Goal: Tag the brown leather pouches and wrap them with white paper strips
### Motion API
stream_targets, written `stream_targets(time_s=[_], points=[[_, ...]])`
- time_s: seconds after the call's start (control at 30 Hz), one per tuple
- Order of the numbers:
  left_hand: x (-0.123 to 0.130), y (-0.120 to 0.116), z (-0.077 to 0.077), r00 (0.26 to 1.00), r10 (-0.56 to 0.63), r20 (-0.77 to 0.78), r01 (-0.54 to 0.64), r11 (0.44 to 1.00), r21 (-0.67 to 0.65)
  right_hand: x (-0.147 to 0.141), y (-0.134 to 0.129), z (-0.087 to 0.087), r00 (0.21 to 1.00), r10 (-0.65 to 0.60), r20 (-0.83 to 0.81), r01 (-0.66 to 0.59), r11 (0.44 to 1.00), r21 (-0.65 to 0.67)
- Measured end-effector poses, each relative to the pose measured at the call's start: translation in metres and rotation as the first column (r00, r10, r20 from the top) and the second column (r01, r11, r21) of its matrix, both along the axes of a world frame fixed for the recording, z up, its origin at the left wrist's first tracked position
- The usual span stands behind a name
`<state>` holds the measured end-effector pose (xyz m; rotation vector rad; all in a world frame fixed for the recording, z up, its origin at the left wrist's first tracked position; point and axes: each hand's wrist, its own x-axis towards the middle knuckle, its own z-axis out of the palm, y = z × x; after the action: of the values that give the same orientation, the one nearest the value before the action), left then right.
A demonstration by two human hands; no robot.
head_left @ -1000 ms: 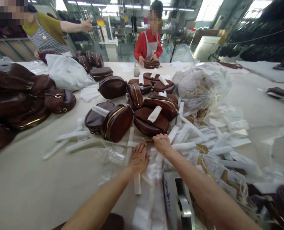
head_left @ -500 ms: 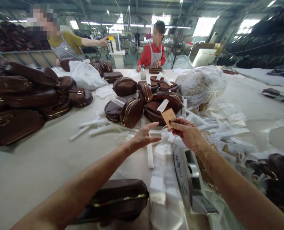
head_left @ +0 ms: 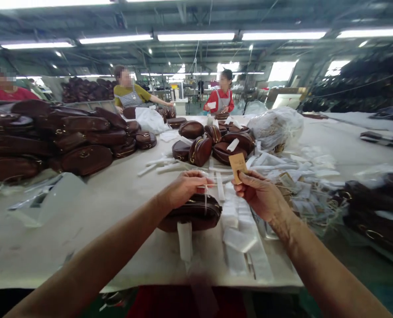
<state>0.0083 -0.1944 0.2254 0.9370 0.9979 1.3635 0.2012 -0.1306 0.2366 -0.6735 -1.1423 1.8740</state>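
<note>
Strip lights (head_left: 196,37) lined the upper frame above a pale table (head_left: 126,185), where, at centre, the right hand (head_left: 261,194) pinched a tan tag (head_left: 237,162), the left hand (head_left: 183,190) had its fingers closed on the string (head_left: 225,185), and a brown bag (head_left: 201,217) lay just below the latter hand.

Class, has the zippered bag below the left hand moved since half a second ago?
Yes: the brown zippered bag has moved forward, closer to the clustered bags ahead.
</note>
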Motion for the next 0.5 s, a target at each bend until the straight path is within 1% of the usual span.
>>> stream_targets(time_s=[0.1, 0.2, 0.27, 0.33, 0.43, 0.5], points=[[-0.004, -0.035, 0.006, 0.987, -0.049, 0.154, 0.049, 0.999, 0.009, 0.006, -0.030, -0.004, 0.998, 0.028, -0.060, -0.033, 0.997, -0.069], [-0.003, -0.065, 0.003, 0.961, -0.118, 0.251, 0.108, 0.993, 0.053, 0.010, -0.059, -0.017, 0.991, 0.062, -0.115, -0.075, 0.991, -0.114], [0.000, -0.083, -0.005, 0.947, -0.155, 0.280, 0.143, 0.988, 0.061, 0.011, -0.077, -0.033, 0.986, 0.077, -0.146, -0.097, 0.986, -0.137], [0.003, -0.097, -0.015, 0.947, -0.155, 0.280, 0.148, 0.988, 0.047, 0.010, -0.092, -0.050, 0.983, 0.070, -0.172, -0.100, 0.979, -0.175], [0.006, -0.111, -0.033, 0.961, -0.100, 0.259, 0.108, 0.994, -0.019, 0.006, -0.106, -0.071, 0.982, 0.023, -0.189, -0.069, 0.968, -0.242], [0.007, -0.116, -0.043, 0.974, -0.050, 0.223, 0.070, 0.994, -0.082, 0.005, -0.111, -0.078, 0.981, -0.015, -0.193, -0.039, 0.962, -0.271]])
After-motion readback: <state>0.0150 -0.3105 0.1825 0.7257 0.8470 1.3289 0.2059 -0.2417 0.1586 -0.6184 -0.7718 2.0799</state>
